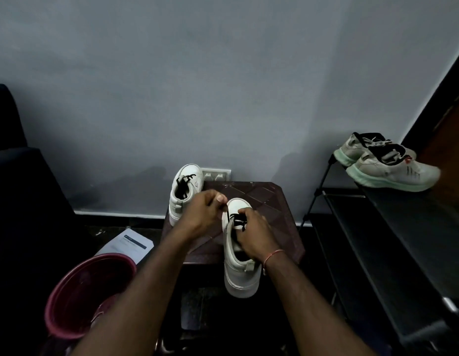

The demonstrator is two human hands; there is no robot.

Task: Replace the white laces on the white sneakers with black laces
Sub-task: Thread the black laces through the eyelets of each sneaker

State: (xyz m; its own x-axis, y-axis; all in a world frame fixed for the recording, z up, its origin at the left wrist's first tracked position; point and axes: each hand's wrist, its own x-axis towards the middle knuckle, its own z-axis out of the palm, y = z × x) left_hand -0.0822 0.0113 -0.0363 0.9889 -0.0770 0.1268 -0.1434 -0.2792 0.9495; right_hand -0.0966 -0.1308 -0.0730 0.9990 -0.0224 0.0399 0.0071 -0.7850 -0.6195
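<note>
Left hand [202,214] curled, thumb and fingertips pinching end of black lace [235,219]; strand runs up from near sneaker [240,276]. Right hand [255,236] curled round that sneaker's upper at eyelets. Near sneaker on stool [272,204], heel overhanging front edge, lace crossed through front eyelets only. Far sneaker [183,199] at stool's back left, dark lacing loose. Bucket [69,304] lower left.
</note>
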